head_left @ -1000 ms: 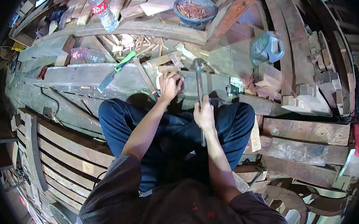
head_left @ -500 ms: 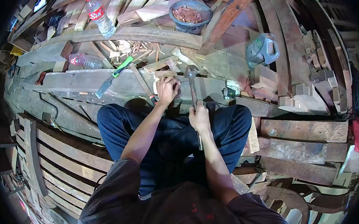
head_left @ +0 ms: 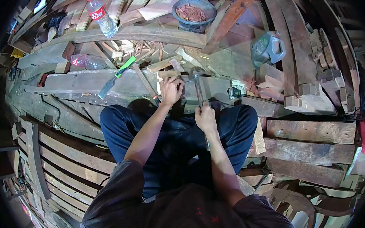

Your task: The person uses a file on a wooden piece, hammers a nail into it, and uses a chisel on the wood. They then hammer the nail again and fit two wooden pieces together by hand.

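My right hand [head_left: 206,118] is wrapped round the shaft of a hammer [head_left: 199,88], whose head is over the thick beam lying across in front of my knees. The lower end of the shaft sticks out below the fist. My left hand [head_left: 171,90] is closed, its fingers bent over a pale wood block [head_left: 168,74] on that beam [head_left: 130,83]; the fingertips are partly hidden. Left of this hand lies a long narrow tool [head_left: 145,80] with a red and black end. Farther left a green-handled chisel [head_left: 126,67] rests slanting over the beam.
Beyond the beam lie several wood offcuts [head_left: 142,49], a lying plastic bottle [head_left: 87,62] and an upright bottle [head_left: 100,16]. A bucket of wood pegs [head_left: 193,15] stands at the back. To the right are a jug [head_left: 268,50], a small black object [head_left: 234,93] and stacked timber [head_left: 309,153].
The hammer and my right hand have shifted slightly to the right. My left hand stays at the wood block, its fingers a little moved.
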`<action>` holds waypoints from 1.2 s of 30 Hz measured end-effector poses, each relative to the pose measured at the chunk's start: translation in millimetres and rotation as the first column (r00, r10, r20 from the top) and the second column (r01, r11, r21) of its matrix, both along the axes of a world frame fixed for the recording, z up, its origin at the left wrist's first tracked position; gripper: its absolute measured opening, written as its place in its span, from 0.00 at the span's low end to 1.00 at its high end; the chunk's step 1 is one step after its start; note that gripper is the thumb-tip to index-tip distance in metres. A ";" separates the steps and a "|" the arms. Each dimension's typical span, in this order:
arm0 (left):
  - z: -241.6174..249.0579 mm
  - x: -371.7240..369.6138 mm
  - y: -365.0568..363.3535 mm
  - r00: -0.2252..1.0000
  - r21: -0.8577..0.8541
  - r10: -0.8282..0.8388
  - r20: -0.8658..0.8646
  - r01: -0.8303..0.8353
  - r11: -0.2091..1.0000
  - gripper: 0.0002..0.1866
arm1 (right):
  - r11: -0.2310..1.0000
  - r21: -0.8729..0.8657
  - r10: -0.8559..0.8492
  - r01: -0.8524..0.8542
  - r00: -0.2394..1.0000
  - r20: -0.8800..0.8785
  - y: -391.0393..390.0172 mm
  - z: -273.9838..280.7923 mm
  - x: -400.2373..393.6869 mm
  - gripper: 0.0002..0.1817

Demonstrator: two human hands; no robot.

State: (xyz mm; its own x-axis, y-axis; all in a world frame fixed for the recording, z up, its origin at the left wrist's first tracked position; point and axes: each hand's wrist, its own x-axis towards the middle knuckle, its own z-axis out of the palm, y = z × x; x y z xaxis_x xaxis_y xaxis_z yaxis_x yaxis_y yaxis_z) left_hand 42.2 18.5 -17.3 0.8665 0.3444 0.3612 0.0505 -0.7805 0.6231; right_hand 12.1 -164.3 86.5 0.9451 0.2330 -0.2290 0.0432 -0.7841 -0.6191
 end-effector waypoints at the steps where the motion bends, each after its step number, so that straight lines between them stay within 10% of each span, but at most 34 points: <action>1: -2.7 1.2 1.4 1.000 -0.019 -0.009 0.003 0.009 1.000 0.03 | 1.000 0.011 -0.007 0.007 1.000 0.010 4.5 16.8 -2.6 0.12; 36: -6.4 0.4 0.9 0.999 0.025 0.011 0.037 -0.012 1.000 0.04 | 0.999 -0.002 -0.041 0.041 0.999 0.006 14.2 21.4 -10.8 0.13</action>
